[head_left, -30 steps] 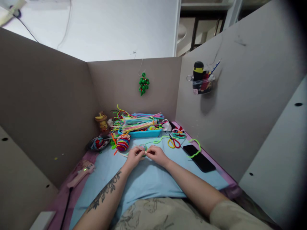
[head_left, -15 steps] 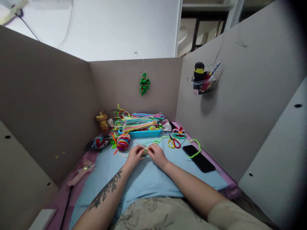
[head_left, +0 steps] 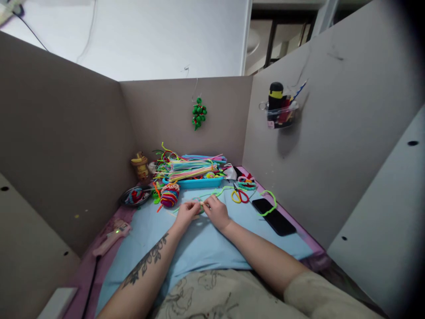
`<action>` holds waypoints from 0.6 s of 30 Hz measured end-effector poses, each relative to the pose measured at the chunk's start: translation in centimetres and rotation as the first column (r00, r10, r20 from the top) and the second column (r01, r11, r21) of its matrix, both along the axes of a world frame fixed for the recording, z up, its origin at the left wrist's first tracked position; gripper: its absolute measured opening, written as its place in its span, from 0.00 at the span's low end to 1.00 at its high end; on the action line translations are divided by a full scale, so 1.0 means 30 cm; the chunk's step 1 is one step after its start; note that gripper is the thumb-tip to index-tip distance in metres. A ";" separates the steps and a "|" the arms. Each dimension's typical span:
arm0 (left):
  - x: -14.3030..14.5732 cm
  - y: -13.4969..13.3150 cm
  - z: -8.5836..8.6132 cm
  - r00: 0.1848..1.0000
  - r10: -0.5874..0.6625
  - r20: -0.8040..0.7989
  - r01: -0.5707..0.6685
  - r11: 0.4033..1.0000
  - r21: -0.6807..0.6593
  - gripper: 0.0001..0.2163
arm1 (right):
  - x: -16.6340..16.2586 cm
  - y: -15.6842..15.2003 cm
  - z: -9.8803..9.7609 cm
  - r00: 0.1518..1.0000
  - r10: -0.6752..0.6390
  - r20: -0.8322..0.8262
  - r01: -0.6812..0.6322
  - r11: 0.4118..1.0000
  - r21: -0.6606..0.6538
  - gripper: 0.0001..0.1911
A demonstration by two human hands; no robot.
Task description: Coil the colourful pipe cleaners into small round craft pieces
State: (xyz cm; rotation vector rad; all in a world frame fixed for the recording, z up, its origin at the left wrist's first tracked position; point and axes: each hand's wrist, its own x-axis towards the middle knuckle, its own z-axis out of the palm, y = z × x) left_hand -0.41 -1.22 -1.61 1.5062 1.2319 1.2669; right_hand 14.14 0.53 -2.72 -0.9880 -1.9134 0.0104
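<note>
My left hand (head_left: 186, 212) and my right hand (head_left: 215, 210) meet over the blue mat (head_left: 199, 248), fingertips pinched together on a small pale green pipe-cleaner piece (head_left: 199, 204). A light green pipe cleaner (head_left: 222, 192) trails from it toward the back right. A striped multicoloured woven ball (head_left: 169, 195) sits just left of my left hand. Yellow and red scissors (head_left: 239, 196) lie to the right of my right hand.
A blue tray of many coloured pipe cleaners (head_left: 192, 173) stands at the back. A black phone (head_left: 274, 216) with a green pipe cleaner over it lies at right. A dark dish (head_left: 136, 196), a yellow figure (head_left: 140, 165) and a pink glue gun (head_left: 111, 235) are at left. Cardboard walls enclose the desk.
Both hands have crept slightly away from me and stayed pinched on the small piece. The view has shifted a little.
</note>
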 end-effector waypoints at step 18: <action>-0.034 0.008 -0.003 0.988 0.047 -0.145 -0.008 0.965 0.261 0.10 | 0.013 0.016 -0.009 0.933 0.330 -0.146 -0.352 0.921 -0.166 0.09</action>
